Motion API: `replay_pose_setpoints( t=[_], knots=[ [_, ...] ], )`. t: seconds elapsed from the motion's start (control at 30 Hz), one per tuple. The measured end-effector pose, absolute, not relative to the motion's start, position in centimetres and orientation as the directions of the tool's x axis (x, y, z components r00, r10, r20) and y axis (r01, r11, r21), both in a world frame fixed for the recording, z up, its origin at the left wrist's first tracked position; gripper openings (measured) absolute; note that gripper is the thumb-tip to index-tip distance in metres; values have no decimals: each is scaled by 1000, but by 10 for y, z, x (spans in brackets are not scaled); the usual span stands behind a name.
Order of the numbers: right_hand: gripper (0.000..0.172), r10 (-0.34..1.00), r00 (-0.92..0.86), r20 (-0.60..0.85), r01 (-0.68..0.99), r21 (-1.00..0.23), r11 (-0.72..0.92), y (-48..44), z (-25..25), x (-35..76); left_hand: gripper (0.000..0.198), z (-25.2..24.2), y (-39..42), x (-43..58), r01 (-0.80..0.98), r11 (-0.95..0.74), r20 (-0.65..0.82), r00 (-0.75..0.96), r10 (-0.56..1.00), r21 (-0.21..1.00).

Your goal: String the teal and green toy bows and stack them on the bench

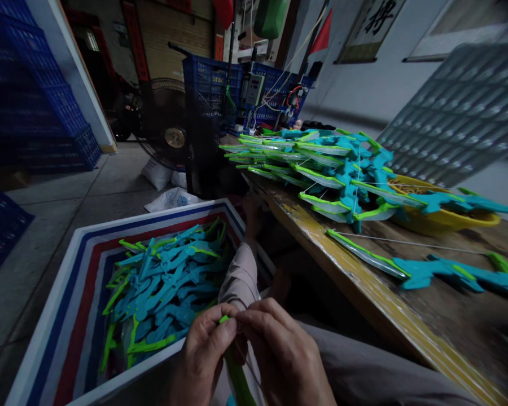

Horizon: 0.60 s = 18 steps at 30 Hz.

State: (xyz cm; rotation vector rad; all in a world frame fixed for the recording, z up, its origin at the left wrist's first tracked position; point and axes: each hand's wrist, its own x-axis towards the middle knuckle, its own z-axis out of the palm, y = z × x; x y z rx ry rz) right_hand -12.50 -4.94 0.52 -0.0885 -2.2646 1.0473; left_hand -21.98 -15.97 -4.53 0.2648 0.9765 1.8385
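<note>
At the bottom middle of the head view, my left hand [209,349] is closed around the tip of a green limb [238,378], which runs down out of the frame. My right hand [281,349] touches the left at the fingertips, pinched at the same tip, where a thin string seems to pass. To their left is a white-rimmed box [82,232] with a striped lining, full of teal and green toy bows [165,287]. A pile of similar strung toy bows [322,163] lies on the wooden table [406,316] at the right, with a single one [423,270] near its edge.
Behind the pile stands a yellow basin [440,220]. A fan [173,135] and white sacks [171,198] are beyond the box. Blue crates [63,107] are stacked at the left, and more blue crates [214,84] stand behind the table. My legs are under the hands.
</note>
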Motion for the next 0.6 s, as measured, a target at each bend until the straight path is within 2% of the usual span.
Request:
replay_pose_setpoints(
  t=[0.1, 0.2, 0.33, 0.4, 0.6],
  knots=[
    [16, 336, -755, 563, -199, -685, 701, -55, -5, -125, 28, -43, -158, -218, -696, -224, -223, -490, 843, 682],
    [16, 375, -719, 585, -136, -647, 750, -58, -15, -126, 30, -42, -156, -217, -690, -218, -246, -507, 826, 690],
    [17, 280, -723, 631, -108, -503, 857, -55, -13, -124, 33, -43, -155, -217, -666, -176, -265, -505, 821, 725],
    [16, 244, -741, 625, -107, -470, 876, -50, -8, -121, 32, -43, -154, -217, -659, -163, -261, -496, 828, 735],
    [16, 317, -802, 506, -102, -639, 763, -39, 6, -114, 36, -42, -157, -215, -597, -152, -273, -560, 782, 787]
  ],
)
